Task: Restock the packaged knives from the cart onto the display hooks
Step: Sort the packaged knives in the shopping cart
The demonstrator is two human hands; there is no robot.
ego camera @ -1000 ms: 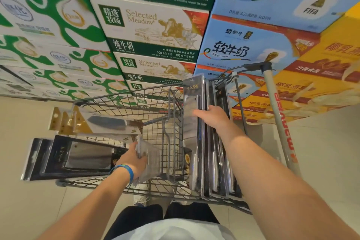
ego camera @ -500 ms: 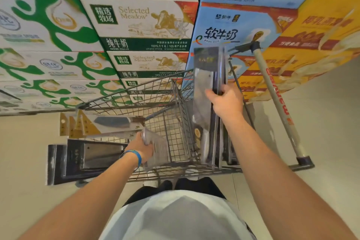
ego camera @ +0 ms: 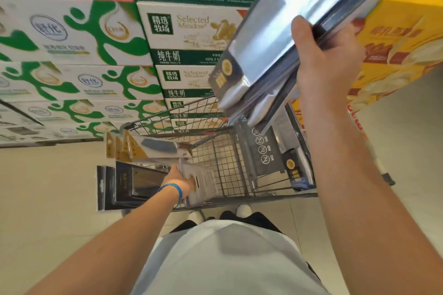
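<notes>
- Several green-and-white milk cartons (ego camera: 72, 38) are stacked at the far left, above a pale floor.
- Dark packaged knives (ego camera: 134, 184) are laid flat across the left end of the wire cart (ego camera: 227, 158) and overhang its side. Gold-backed packs (ego camera: 124, 148) are laid just behind them and overhang likewise.
- The left hand (ego camera: 178, 181), banded by a blue wristband (ego camera: 171, 189), is wrapped round the edge of a clear pack (ego camera: 203, 182) at the cart's near rim. This pack is tilted into the basket.
- A few dark packs (ego camera: 297, 170) are stood on edge in the right part of the cart, beside a grey panel (ego camera: 263, 151) marked "NO".
- A stack of packaged knives (ego camera: 275, 38) is held high above the cart by the right hand (ego camera: 321, 62). The thumb is pressed on the top face, the fingers are curled underneath, and the knife handles are pointed down toward the cart. The number of packs in the stack cannot be told.
- Yellow cartons (ego camera: 395, 43) are piled at the far right.
</notes>
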